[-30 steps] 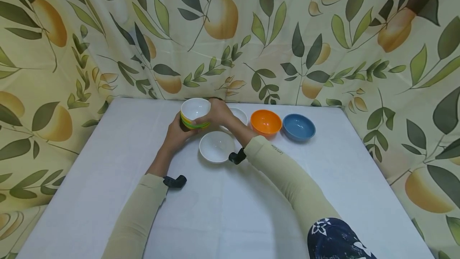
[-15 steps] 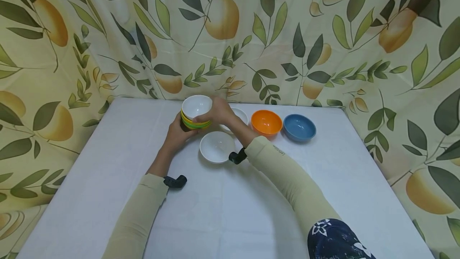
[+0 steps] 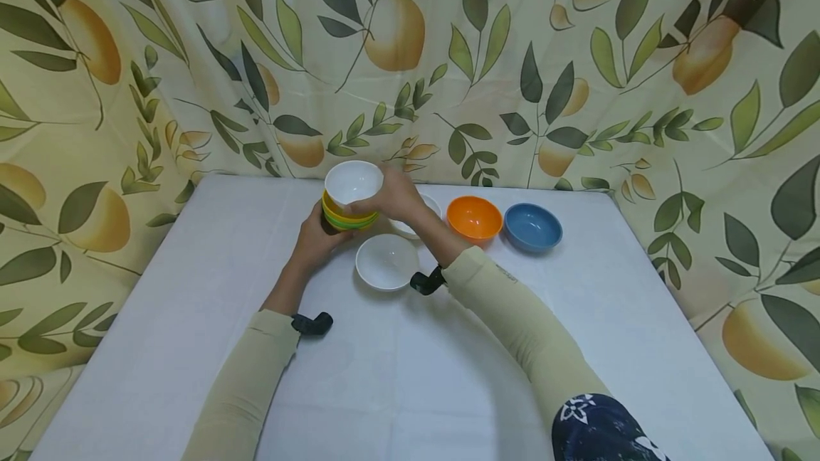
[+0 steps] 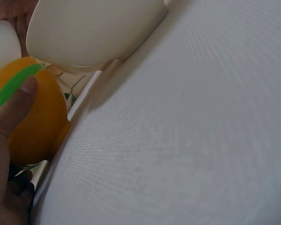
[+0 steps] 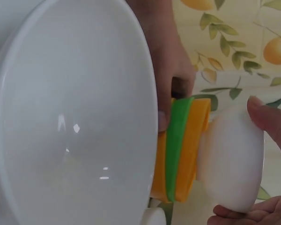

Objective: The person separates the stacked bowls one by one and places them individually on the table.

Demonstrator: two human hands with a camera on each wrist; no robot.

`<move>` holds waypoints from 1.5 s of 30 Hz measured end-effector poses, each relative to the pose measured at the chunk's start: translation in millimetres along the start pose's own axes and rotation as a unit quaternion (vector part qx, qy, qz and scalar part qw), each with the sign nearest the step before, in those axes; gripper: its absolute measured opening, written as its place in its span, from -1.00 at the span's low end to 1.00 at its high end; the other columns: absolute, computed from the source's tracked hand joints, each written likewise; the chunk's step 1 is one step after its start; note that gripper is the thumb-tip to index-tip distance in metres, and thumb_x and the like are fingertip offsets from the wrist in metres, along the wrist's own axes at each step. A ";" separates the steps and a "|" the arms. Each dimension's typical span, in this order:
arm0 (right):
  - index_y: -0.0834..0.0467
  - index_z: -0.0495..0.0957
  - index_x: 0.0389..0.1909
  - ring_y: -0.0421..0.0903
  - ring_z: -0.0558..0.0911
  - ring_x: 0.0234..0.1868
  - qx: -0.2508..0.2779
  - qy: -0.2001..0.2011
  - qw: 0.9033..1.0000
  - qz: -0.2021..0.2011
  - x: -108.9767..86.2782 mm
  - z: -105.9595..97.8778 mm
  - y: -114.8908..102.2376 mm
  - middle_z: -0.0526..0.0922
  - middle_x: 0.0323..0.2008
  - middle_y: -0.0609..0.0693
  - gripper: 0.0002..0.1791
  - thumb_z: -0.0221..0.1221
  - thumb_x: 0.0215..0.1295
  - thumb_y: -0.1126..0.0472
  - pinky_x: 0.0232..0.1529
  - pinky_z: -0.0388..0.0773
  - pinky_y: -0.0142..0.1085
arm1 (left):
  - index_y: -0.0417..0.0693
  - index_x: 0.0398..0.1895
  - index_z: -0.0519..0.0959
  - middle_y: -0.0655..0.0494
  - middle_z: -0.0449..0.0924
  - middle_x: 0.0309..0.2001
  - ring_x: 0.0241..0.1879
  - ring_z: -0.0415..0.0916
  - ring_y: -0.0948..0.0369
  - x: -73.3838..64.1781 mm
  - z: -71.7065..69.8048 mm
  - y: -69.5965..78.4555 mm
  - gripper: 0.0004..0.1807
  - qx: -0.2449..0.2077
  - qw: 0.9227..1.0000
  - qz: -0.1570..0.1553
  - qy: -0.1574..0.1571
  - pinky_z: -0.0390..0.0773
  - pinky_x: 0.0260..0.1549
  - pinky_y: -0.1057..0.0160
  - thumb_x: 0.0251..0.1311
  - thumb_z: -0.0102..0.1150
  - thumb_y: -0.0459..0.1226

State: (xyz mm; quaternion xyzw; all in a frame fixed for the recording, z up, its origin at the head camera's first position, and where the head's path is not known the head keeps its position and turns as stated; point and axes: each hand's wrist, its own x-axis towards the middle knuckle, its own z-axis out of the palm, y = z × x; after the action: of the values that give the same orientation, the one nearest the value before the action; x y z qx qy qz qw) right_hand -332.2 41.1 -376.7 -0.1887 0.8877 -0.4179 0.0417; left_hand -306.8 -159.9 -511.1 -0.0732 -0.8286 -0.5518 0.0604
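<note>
My left hand [image 3: 312,240] grips a small stack of yellow-orange and green bowls [image 3: 351,223] near the far edge of the table. In the left wrist view its thumb lies over the green rim, on an orange bowl [image 4: 44,119]. A small white bowl [image 3: 346,182] is in my right hand [image 3: 396,196], thumb and fingers at its rim. In the right wrist view this white bowl [image 5: 232,159] is raised, with its base at the mouth of the top yellow-orange bowl [image 5: 192,150]. Whether the two still touch is unclear.
A larger white bowl [image 3: 386,263] stands in front of the hands. Another white bowl [image 3: 433,206] is partly hidden behind the right forearm. To the right stand an orange bowl [image 3: 474,218] and a blue bowl [image 3: 533,228]. A patterned curtain [image 3: 487,126] hangs behind the table.
My right hand has lifted the small white bowl upward out of the stack, so more of the yellow bowl below shows. The left hand and the other bowls stay in place.
</note>
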 end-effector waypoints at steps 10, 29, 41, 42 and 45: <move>0.19 0.46 0.40 0.06 0.63 0.13 0.007 0.022 1.000 -0.010 -19.9 -9.3 -2.7 0.64 0.19 0.10 0.01 0.68 -0.08 -0.04 0.14 0.66 -0.08 | -0.04 0.65 0.12 -0.07 0.30 0.53 0.53 0.19 -0.03 0.5 -2.0 -0.6 0.10 0.008 1.000 -0.001 0.004 0.07 0.56 -0.16 0.15 0.58 -0.06; 0.22 0.40 0.46 0.12 0.58 0.17 0.015 0.030 0.998 0.048 -68.2 -30.8 11.0 0.59 0.26 0.14 0.07 0.68 -0.07 -0.04 0.13 0.69 0.00 | -0.07 0.65 0.11 -0.07 0.27 0.55 0.55 0.17 -0.03 0.2 0.9 -2.7 0.12 0.013 1.000 0.002 0.005 0.02 0.58 -0.14 0.14 0.59 -0.04; 0.18 0.45 0.41 0.12 0.58 0.15 0.017 0.017 0.998 0.061 -100.4 -40.0 24.1 0.62 0.23 0.10 0.02 0.68 -0.06 -0.05 0.12 0.69 0.02 | -0.05 0.66 0.09 -0.08 0.22 0.58 0.56 0.14 -0.04 -1.3 1.8 -0.7 0.17 0.017 1.000 -0.012 0.009 0.04 0.57 -0.16 0.11 0.61 0.01; 0.17 0.45 0.41 0.12 0.58 0.15 0.016 0.018 0.998 0.059 -102.5 -40.2 24.9 0.62 0.22 0.09 0.02 0.68 -0.07 -0.06 0.12 0.69 0.02 | -0.06 0.67 0.09 -0.08 0.22 0.58 0.56 0.14 -0.04 -1.0 2.0 -0.6 0.17 0.017 1.000 -0.011 0.010 0.04 0.57 -0.16 0.10 0.61 0.01; 0.17 0.46 0.40 0.12 0.57 0.15 0.015 0.021 0.998 0.058 -108.8 -41.4 27.7 0.62 0.21 0.09 0.01 0.69 -0.08 -0.06 0.12 0.69 0.03 | -0.06 0.66 0.09 -0.07 0.23 0.58 0.56 0.14 -0.03 -0.3 2.9 -0.4 0.17 0.017 1.000 -0.008 0.013 0.03 0.57 -0.16 0.10 0.61 0.01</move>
State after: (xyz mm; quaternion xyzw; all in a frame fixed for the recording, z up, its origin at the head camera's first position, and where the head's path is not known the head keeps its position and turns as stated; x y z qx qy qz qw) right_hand -249.4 127.5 -379.9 -0.1278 0.8914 -0.4320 0.0502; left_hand -306.7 -157.5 -512.6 -0.0587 -0.8377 -0.5387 0.0682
